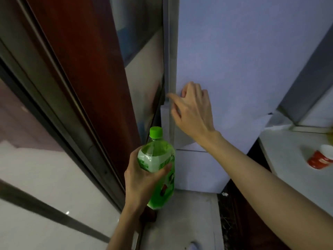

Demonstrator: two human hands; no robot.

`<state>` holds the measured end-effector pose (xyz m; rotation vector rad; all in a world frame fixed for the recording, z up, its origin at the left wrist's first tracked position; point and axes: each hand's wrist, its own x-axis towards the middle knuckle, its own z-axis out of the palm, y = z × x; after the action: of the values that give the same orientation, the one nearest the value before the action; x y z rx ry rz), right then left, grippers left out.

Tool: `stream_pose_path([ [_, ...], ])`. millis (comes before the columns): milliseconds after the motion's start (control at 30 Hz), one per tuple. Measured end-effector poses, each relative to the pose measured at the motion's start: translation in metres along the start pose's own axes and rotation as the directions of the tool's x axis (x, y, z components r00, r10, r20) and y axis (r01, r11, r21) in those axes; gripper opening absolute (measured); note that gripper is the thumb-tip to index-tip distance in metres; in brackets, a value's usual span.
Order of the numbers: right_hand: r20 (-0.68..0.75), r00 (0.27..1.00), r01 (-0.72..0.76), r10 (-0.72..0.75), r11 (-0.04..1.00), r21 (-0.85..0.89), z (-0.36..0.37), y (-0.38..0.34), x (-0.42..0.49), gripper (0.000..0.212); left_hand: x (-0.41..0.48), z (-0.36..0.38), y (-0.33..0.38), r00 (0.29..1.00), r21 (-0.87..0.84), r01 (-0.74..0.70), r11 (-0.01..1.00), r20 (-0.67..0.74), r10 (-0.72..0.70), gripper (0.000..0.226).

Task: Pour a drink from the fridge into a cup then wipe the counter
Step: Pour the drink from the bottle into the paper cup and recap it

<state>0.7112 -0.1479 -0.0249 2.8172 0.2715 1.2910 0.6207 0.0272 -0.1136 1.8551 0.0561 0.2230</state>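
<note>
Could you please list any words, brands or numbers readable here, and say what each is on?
No text is legible.
The green bottle in the left hand: white label print, too blurred to read.
The red cup on the counter: white markings, too blurred to read.
The fridge door: no text visible.

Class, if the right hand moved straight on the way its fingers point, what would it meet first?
The right hand would meet the fridge door; it looks almost touching, depth unclear.
</note>
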Motion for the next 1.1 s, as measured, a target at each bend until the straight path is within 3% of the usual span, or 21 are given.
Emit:
stream_pose_path([
  [100, 0.050, 0.997, 0.057, -0.057, 0.998, 0.010, 0.025, 0.006, 0.023, 0.033, 0.019, 0.011, 0.003, 0.999, 0.004, 0.013, 1.000, -0.044, -0.013, 0.082],
  [267, 0.044, 0.992, 0.102, -0.115, 0.968, 0.231, 0.067, 0.030, 0.046, 0.051, 0.053, 0.040, 0.019, 0.991, 0.016, 0.029, 0.999, -0.128, -0.027, 0.079],
  [400, 0.105, 0.993, 0.018, -0.053, 0.949, 0.316, 0.095, 0.073, 0.046, 0.055, 0.078, 0.063, 0.039, 0.986, 0.034, 0.011, 0.999, -0.165, -0.005, 0.075],
  [600, 0.207, 0.978, -0.077, 0.026, 0.967, 0.242, 0.125, 0.136, 0.022, 0.067, 0.103, 0.099, 0.056, 0.982, -0.005, -0.002, 1.000, -0.189, 0.001, 0.074],
  [900, 0.453, 0.886, -0.149, 0.095, 0.985, 0.086, 0.153, 0.195, 0.005, 0.085, 0.117, 0.147, 0.064, 0.986, -0.076, -0.019, 0.997, -0.168, 0.006, 0.078],
  [1100, 0.455, 0.887, -0.162, 0.073, 0.974, 0.159, 0.152, 0.196, 0.008, 0.077, 0.128, 0.170, 0.067, 0.998, -0.170, -0.007, 0.985, -0.064, -0.004, 0.068],
])
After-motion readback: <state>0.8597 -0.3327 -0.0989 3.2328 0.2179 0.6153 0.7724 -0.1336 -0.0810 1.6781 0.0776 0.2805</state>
